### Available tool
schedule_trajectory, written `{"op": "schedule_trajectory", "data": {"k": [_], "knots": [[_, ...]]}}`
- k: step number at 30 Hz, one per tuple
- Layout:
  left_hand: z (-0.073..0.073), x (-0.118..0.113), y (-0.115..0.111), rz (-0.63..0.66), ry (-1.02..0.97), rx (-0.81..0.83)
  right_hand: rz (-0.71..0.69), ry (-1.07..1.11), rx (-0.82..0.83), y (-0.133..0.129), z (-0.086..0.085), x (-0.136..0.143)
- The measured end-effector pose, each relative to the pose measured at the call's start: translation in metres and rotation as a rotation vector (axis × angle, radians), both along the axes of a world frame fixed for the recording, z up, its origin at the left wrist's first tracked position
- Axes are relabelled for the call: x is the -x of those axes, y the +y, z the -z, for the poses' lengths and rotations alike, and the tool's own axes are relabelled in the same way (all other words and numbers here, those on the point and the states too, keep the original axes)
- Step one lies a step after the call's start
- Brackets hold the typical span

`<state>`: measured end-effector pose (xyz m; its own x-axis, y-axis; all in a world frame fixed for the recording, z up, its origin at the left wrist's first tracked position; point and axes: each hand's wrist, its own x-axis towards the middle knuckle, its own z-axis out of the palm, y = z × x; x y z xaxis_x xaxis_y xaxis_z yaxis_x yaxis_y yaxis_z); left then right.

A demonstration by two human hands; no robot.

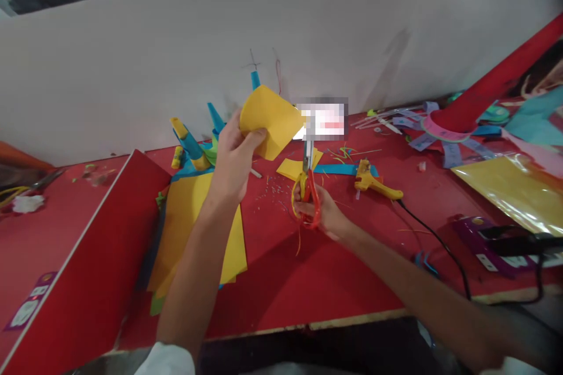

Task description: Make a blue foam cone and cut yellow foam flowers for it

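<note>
My left hand (240, 149) pinches a curved yellow foam or paper sheet (277, 120) between thumb and fingers, raised above the table. To its right, my right hand (319, 208) grips scissors (305, 196) with red and yellow handles, their blades pointing up and away from me. The blade tips come close to the sheet's right corner; whether they touch it I cannot tell. Below my left arm lies a stack of yellow sheets (233, 246). A yellow glue gun (376, 183) rests right of the scissors, beside a blue strip (336, 169).
A red divider (88, 258) stands at the left. Blue and yellow paper cones (191, 146) are by the white wall (281, 29). At right are a red cone (497, 79), a yellow plastic-wrapped pack (519, 187) and a purple power strip (484, 246). The glue gun's black cord trails toward the front edge.
</note>
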<state>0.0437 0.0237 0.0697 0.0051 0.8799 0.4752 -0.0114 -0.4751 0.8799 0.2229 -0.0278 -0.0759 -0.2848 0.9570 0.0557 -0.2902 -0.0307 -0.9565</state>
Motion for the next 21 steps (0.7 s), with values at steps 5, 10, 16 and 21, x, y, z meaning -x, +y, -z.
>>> {"op": "schedule_trajectory", "data": {"k": [5,10,16,21], "knots": [[0.007,0.001,0.002,0.050,0.047,0.070,-0.015,0.073,-0.081,0.006,0.009,-0.006],[0.017,0.005,0.001,-0.006,0.336,0.022,0.079,0.029,-0.190,0.012,0.007,-0.012],[0.028,-0.006,-0.002,0.123,0.619,0.025,0.156,0.079,-0.148,0.010,-0.001,-0.008],[0.035,-0.004,0.003,0.400,0.655,0.202,0.226,0.073,-0.136,0.013,0.004,-0.012]]}}
